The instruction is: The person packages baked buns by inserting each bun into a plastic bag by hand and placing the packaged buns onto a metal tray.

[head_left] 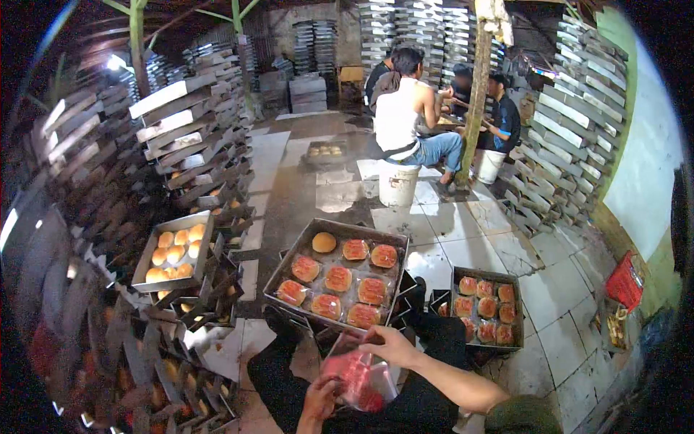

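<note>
Over my lap, my left hand (319, 401) is closed on the lower left side of clear plastic bags with red print (354, 376). The fingers of my right hand (392, 346) pinch the upper edge of the same plastic; how many bags there are I cannot tell. Just beyond my hands a square metal tray (280, 271) holds several round buns in clear wrappers with red print, such as this wrapped bun (338, 278). In its far left corner sits a bare golden bun (324, 242). Both hands are apart from the buns.
On the right stands a tray of wrapped buns (486, 309), on the left a tray of bare buns (175, 249). Tall tray stacks (571, 123) line the sides. Several people sit ahead, one on a white bucket (397, 184) near a wooden post (475, 94). A red basket (624, 282) is far right.
</note>
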A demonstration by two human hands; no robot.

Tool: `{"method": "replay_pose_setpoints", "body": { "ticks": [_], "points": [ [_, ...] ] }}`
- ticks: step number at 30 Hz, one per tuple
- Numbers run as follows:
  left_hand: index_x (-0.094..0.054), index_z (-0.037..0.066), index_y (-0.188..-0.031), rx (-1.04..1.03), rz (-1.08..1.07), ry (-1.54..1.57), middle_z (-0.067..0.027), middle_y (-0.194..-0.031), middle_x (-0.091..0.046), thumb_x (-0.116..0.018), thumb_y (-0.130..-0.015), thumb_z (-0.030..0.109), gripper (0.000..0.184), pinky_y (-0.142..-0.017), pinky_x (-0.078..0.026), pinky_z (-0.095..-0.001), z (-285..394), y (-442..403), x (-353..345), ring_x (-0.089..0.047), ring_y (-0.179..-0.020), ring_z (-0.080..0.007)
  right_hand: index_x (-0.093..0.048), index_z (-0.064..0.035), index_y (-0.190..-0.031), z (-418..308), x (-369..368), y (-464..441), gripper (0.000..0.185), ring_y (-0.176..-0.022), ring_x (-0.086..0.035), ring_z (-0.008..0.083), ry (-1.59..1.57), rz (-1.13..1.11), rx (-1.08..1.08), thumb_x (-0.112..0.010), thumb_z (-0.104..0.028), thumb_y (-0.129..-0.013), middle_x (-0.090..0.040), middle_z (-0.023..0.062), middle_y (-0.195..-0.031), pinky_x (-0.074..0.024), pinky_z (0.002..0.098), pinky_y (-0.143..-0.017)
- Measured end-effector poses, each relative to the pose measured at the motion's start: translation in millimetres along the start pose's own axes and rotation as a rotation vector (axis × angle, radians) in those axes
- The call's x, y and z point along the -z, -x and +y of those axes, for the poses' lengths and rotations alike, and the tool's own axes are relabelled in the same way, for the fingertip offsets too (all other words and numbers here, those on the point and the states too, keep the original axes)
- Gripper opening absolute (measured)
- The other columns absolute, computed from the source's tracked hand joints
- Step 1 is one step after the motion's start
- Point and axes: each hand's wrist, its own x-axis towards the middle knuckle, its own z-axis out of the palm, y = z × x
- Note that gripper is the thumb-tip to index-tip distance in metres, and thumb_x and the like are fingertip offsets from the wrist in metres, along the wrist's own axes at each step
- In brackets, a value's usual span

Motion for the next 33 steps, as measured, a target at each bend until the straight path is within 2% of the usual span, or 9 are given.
{"method": "replay_pose_setpoints", "body": {
  "ticks": [5, 10, 12, 15, 16, 19, 23, 27, 33],
  "points": [
    [-0.058, -0.005, -0.076, -0.099, 0.319, -0.334, -0.0101, -0.072, -0.060, -0.061, -0.077, -0.001, 0.005, -0.062, -0.047, -0.0271, 21.5, 0.1, -28.0, -0.059, -0.068, -0.0170, -0.060, -0.0014, -0.089, 10.8, 6.4, -9.5, 0.030, -0.075, -0.058, 0.0159, -0.034, -0.093, 0.084, -0.063, -0.030, -0.079, -0.062, 0.0101, -0.082, -0.0447, 0.0286, -0.069],
    [-0.048, -0.001, -0.060, -0.219, 0.534, -0.621, -0.0043, -0.056, -0.053, -0.068, -0.071, 0.001, 0.023, -0.045, -0.038, -0.0256, 33.5, 1.1, -45.4, -0.047, -0.047, -0.0113, -0.062, -0.0028, -0.085, 28.7, 7.7, -0.3, 0.025, -0.071, -0.058, 0.0153, 0.105, 0.193, 0.084, -0.059, -0.028, -0.081, -0.062, 0.0119, -0.076, -0.0447, 0.0291, -0.065],
    [-0.053, -0.002, -0.062, -0.310, 0.522, -1.144, -0.0048, -0.058, -0.055, -0.066, -0.074, 0.005, 0.019, -0.047, -0.040, -0.0243, 35.9, -0.6, -36.9, -0.050, -0.049, -0.0114, -0.062, -0.0032, -0.083, 21.7, 21.3, 9.5, 0.023, -0.069, -0.058, 0.0159, 0.103, -0.150, 0.202, -0.058, -0.026, -0.082, -0.062, 0.0109, -0.073, -0.0449, 0.0309, -0.064],
    [-0.059, -0.002, -0.074, -0.285, 0.492, -0.988, -0.0052, -0.065, -0.058, -0.060, -0.080, 0.010, 0.013, -0.054, -0.043, -0.0236, 38.4, -0.3, -54.2, -0.053, -0.058, -0.0116, -0.058, -0.0019, -0.075, 24.8, 67.1, -11.2, 0.018, -0.064, -0.053, 0.0143, -0.336, 0.631, -0.189, -0.055, -0.017, -0.084, -0.058, 0.0072, -0.070, -0.0434, 0.0279, -0.061],
    [-0.060, -0.002, -0.085, -0.200, 0.502, -0.821, -0.0067, -0.073, -0.060, -0.058, -0.082, 0.010, 0.013, -0.058, -0.044, -0.0233, 38.3, -4.7, -54.2, -0.055, -0.065, -0.0125, -0.056, -0.0016, -0.077, 31.5, 83.2, -18.2, 0.016, -0.062, -0.052, 0.0132, -0.302, 0.895, -0.002, -0.054, -0.016, -0.084, -0.055, 0.0039, -0.068, -0.0430, 0.0263, -0.060],
    [-0.051, 0.000, -0.105, -0.238, 0.400, -0.173, -0.0102, -0.096, -0.058, -0.054, -0.084, 0.008, 0.023, -0.066, -0.046, -0.0257, 42.5, -34.4, -60.1, -0.055, -0.081, -0.0153, -0.056, -0.0017, -0.079, 33.5, 55.7, -15.3, 0.009, -0.062, -0.048, 0.0070, -0.410, 0.532, 0.192, -0.056, -0.009, -0.083, -0.053, -0.0005, -0.071, -0.0412, 0.0226, -0.056],
    [-0.047, 0.004, -0.113, -0.513, 0.134, -0.757, -0.0103, -0.103, -0.058, -0.053, -0.085, 0.014, 0.030, -0.067, -0.049, -0.0320, 56.6, -59.5, -105.2, -0.059, -0.079, -0.0217, -0.058, -0.0007, -0.087, -2.2, 43.2, -20.3, 0.013, -0.069, -0.055, 0.0094, -0.073, 0.418, 0.236, -0.058, -0.013, -0.083, -0.060, 0.0067, -0.075, -0.0435, 0.0240, -0.059],
    [-0.046, -0.002, -0.111, -0.136, 0.133, -0.109, -0.0095, -0.097, -0.057, -0.056, -0.082, 0.007, 0.031, -0.072, -0.049, -0.0340, 85.5, -78.2, -59.0, -0.059, -0.084, -0.0208, -0.057, -0.0002, -0.090, -15.0, 46.2, -50.1, 0.021, -0.080, -0.060, 0.0227, -0.028, 0.082, 0.181, -0.058, -0.020, -0.083, -0.061, 0.0132, -0.081, -0.0448, 0.0312, -0.070],
    [-0.052, -0.002, -0.100, -0.270, 0.343, -0.184, -0.0096, -0.084, -0.060, -0.056, -0.083, 0.008, 0.020, -0.067, -0.048, -0.0265, 97.8, -96.2, -22.6, -0.058, -0.076, -0.0157, -0.057, -0.0023, -0.083, -29.0, 48.9, -121.3, 0.018, -0.070, -0.055, 0.0259, 0.168, -0.153, 0.270, -0.060, -0.019, -0.081, -0.056, 0.0129, -0.074, -0.0432, 0.0341, -0.064]
  ]
}}
